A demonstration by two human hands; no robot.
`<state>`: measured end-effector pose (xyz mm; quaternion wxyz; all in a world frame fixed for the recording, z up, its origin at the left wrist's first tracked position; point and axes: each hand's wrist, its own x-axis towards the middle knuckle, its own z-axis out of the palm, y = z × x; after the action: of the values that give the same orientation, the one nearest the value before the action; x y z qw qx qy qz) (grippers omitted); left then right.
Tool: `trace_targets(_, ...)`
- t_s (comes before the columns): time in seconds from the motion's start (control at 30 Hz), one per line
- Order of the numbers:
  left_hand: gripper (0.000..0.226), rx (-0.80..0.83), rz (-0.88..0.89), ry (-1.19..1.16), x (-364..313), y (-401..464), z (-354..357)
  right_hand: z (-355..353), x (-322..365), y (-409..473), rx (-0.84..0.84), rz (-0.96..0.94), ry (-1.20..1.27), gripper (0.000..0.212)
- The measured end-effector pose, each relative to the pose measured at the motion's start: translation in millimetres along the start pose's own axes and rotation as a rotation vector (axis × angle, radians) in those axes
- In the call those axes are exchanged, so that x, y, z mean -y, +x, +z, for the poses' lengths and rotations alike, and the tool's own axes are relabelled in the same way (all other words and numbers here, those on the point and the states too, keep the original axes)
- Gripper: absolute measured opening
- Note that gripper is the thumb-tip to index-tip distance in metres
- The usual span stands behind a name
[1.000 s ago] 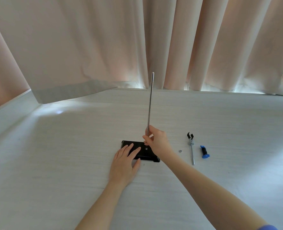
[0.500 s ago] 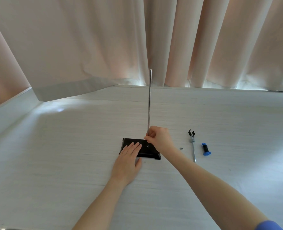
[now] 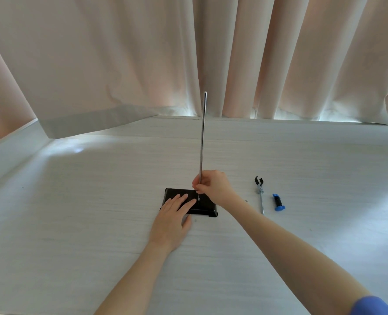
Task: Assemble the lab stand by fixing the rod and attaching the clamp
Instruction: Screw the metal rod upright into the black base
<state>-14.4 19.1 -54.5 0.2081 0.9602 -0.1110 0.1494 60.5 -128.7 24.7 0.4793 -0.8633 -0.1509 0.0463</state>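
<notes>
A black rectangular base [image 3: 207,206] lies flat on the white table. My left hand [image 3: 173,215] rests flat on its near left part, fingers spread. A thin metal rod [image 3: 202,137] stands nearly upright with its lower end on the base. My right hand [image 3: 213,186] pinches the rod just above that end. To the right lie the clamp [image 3: 260,193], a black fork on a thin metal shaft, and a blue-and-black clamp holder [image 3: 278,202].
A tiny metal nut [image 3: 246,201] lies on the table [image 3: 97,212] between my right wrist and the clamp. Beige curtains [image 3: 234,53] hang along the table's far edge; one curtain hem [image 3: 93,125] drapes onto the far left of the table.
The rod has gone from tilted to nearly upright, and its lower end has come down onto the base. My right hand moved with it. My left hand stayed on the base.
</notes>
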Motion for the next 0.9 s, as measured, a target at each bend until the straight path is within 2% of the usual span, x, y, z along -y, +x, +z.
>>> trace_targets(0.17, 0.047, 0.001, 0.002, -0.013, -0.4, -0.4, -0.2, 0.5, -1.3, 0.9, -0.061, 0.013, -0.104, 0.007)
trace_targets(0.33, 0.046, -0.006, -0.010, -0.024, -0.9, 0.5, -1.0, 1.5, 3.8, 2.1, -0.110, -0.028, -0.231, 0.019)
trace_targets(0.43, 0.046, -0.001, -0.021, -0.031, -0.9, 0.8, -0.7, 0.2, 1.7, 0.2, -0.063, -0.032, -0.159, 0.013)
trace_targets(0.57, 0.046, 0.006, -0.022, -0.021, 0.1, 1.7, 0.3, -1.8, -0.1, -2.6, 0.006, -0.030, -0.052, 0.018)
trace_targets(0.67, 0.045, 0.003, -0.025, -0.025, 0.3, 1.8, 0.5, -1.1, 0.2, -1.8, -0.002, -0.023, -0.078, 0.014)
trace_targets(0.77, 0.043, 0.000, -0.032, -0.036, -0.3, 2.3, 0.7, -0.5, -0.7, 1.0, -0.060, -0.004, -0.160, 0.001)
trace_targets(0.83, 0.042, 0.002, -0.035, -0.039, -0.1, 1.7, 0.4, 0.4, 0.3, 3.4, -0.096, -0.006, -0.228, 0.021)
trace_targets(0.9, 0.041, -0.001, -0.037, -0.045, -0.2, 1.0, -0.6, 3.1, 2.0, 5.3, -0.102, 0.001, -0.288, 0.026)
